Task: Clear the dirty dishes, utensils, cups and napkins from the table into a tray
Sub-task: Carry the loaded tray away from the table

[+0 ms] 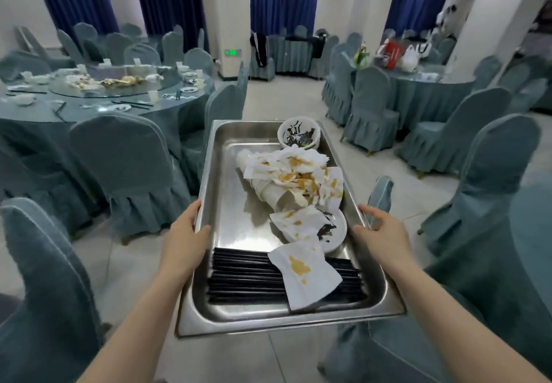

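I carry a steel tray [239, 134] above the floor. My left hand [184, 237] grips its left rim and my right hand [380, 231] grips its right rim. Inside lie stained white napkins [301, 173], a stack of paper cups [274, 194] on its side, a white bowl [298, 136] with dark scraps at the far end, a dirty plate [336, 231] near the right wall, and several black chopsticks [245, 275] along the near end. A stained napkin [304, 275] lies over the chopsticks.
A round table [89, 107] at the left back holds dirty dishes, cups and chopsticks on a glass turntable [113, 85]. Covered chairs [125, 161] stand around it and on both sides of me. Another table [424, 84] at the right back carries bags. Tiled floor runs ahead.
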The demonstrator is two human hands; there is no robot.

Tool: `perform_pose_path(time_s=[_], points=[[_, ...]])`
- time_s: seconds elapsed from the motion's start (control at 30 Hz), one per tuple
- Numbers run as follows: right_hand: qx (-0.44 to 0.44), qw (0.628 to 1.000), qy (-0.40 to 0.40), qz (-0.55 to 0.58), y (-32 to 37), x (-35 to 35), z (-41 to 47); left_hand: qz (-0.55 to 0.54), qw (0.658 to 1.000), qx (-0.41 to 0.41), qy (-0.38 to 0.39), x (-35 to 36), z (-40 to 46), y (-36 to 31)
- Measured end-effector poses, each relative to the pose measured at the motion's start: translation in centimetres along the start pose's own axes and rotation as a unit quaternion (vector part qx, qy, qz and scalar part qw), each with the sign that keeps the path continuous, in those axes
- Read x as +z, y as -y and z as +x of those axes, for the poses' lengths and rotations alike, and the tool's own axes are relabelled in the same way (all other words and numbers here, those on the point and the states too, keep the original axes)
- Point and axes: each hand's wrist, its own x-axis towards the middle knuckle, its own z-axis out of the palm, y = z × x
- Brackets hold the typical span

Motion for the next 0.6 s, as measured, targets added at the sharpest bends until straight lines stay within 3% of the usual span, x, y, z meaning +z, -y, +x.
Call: perform_pose_path(time_s=[0.3,0.6], points=[[0.009,1.000,-0.007,0.017,5.4,8.4,16.8,-0.011,1.000,0.010,0.021,2.6,20.5,0.4],[-0.050,0.998,0.038,0.026,11.9,22.1,36.2,0.046,0.997,-0.015,-0.057,3.2,39.8,4.1]])
